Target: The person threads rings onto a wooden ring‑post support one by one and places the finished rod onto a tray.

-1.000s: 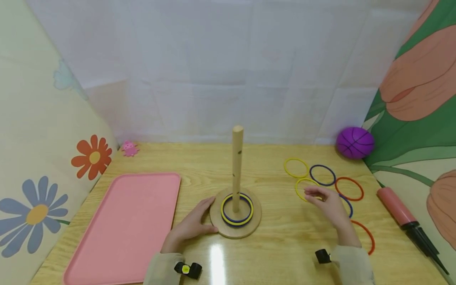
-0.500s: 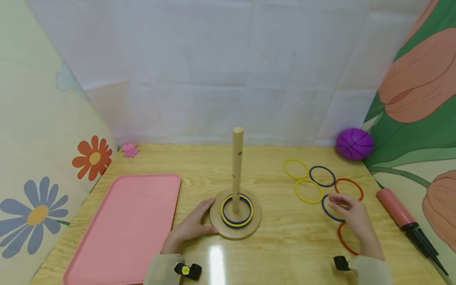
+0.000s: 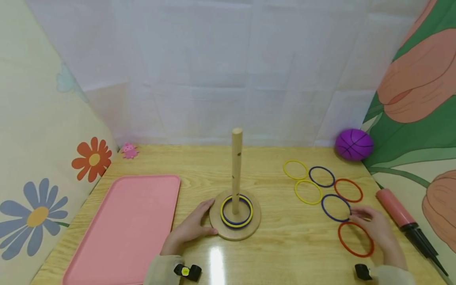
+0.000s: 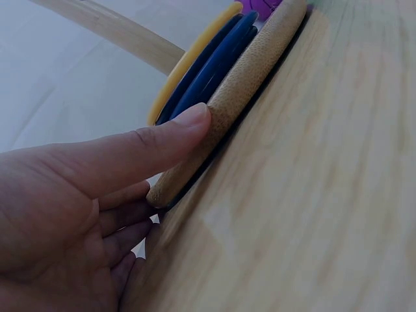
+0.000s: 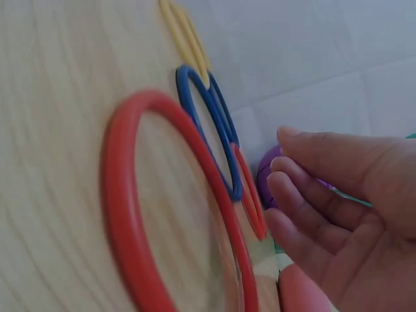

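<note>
The left hand (image 3: 189, 227) grips the wooden base (image 3: 236, 234) at nine o'clock while the right hand (image 3: 375, 226), narrow and holding nothing, hovers near the nearer red ring's (image 3: 339, 235) one o'clock; ring-picking seems underway, calling for a rim pinch.

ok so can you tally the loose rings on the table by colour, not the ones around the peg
Yellow rings: 2
Blue rings: 2
Red rings: 2
Total: 6
</note>
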### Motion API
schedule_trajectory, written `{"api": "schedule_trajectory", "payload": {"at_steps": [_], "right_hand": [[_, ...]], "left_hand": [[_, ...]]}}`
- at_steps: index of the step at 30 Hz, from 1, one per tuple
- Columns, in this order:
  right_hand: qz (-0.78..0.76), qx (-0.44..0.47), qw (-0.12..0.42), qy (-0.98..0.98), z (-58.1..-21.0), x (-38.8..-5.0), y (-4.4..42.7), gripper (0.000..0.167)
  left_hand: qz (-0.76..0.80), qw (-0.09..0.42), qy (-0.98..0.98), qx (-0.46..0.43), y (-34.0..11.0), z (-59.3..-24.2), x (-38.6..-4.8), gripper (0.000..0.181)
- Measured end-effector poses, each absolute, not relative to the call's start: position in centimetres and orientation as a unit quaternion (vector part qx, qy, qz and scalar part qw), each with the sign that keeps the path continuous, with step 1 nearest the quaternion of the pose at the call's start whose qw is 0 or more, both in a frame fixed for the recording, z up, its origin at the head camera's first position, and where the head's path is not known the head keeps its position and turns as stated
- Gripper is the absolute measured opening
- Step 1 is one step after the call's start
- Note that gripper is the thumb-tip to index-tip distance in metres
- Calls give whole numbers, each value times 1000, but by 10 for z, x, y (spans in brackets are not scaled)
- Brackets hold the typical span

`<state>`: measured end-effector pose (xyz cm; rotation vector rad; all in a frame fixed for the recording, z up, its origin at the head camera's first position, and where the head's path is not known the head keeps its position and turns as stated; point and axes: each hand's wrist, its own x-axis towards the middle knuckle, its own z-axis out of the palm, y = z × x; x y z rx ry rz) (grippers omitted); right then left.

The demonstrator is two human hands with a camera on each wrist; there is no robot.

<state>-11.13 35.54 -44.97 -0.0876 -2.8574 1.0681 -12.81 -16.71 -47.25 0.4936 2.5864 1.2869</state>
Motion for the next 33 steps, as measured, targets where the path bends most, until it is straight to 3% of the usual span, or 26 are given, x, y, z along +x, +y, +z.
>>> {"api": "schedule_trajectory", "payload": {"at_steps": [12, 22, 33], "right_hand": [[287, -41, -28, -957, -451, -114, 376, 33], [276, -33, -54, -959, -453, -114, 373, 13], [277, 2, -37, -960, -455, -108, 374, 11]], "left_hand": [[444, 110, 875, 162, -167, -471, -128, 98], [440, 109, 876, 164, -167, -472, -128, 98], [439, 110, 877, 162, -167, -472, -128, 99]]}}
